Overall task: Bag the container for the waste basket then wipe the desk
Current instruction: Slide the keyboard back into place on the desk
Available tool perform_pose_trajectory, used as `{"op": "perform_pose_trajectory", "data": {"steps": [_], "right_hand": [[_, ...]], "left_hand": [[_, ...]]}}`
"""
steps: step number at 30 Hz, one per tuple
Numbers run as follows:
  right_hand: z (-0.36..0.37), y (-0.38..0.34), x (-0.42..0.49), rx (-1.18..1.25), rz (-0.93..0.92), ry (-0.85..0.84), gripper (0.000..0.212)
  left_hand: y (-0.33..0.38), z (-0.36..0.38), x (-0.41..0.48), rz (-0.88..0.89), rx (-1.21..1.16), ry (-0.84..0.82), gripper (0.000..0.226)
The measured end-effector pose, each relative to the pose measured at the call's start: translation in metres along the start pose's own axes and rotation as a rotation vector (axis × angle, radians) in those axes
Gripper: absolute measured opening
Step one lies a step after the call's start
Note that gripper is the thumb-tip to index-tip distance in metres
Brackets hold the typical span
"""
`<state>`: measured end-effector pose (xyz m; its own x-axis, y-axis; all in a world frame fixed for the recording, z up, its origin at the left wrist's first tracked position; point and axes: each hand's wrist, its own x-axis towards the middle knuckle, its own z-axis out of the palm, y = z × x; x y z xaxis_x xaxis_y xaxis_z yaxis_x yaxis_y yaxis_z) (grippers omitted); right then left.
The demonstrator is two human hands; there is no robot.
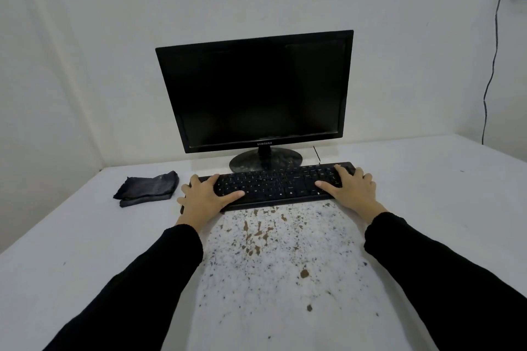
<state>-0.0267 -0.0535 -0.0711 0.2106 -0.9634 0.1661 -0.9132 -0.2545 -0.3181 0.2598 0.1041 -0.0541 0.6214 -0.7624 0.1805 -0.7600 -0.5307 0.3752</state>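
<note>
Dark folded cloth (147, 188) lies at the left of the white counter (427, 179). The left hand (202, 198) and the right hand (352, 188) clamp their fingers on the ends of a black keyboard (273, 184), with brown spatter (273, 251) just before it.

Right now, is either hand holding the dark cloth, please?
No, the dark cloth lies on the desk left of the keyboard, whose ends the left hand and right hand hold.
</note>
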Motion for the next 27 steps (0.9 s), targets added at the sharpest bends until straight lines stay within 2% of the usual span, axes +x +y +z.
{"op": "perform_pose_trajectory", "data": {"steps": [4, 9, 13, 16, 27], "right_hand": [[-0.005, 0.004, -0.022, -0.007, 0.001, 0.006, 0.090], [-0.015, 0.010, -0.056, 0.002, 0.012, -0.012, 0.090], [-0.023, 0.014, -0.083, 0.012, 0.010, -0.016, 0.089], [-0.026, 0.017, -0.102, 0.001, 0.007, -0.016, 0.090], [-0.028, 0.021, -0.151, -0.065, 0.010, -0.022, 0.087]], "left_hand": [[-0.008, -0.002, -0.017, 0.031, -0.019, 0.003, 0.108], [-0.014, -0.009, -0.051, 0.052, -0.038, 0.013, 0.113], [-0.017, -0.013, -0.078, 0.062, -0.029, 0.050, 0.095], [-0.022, -0.016, -0.095, 0.064, -0.049, 0.060, 0.099], [-0.035, -0.021, -0.142, 0.090, 0.048, 0.109, 0.081]]}}
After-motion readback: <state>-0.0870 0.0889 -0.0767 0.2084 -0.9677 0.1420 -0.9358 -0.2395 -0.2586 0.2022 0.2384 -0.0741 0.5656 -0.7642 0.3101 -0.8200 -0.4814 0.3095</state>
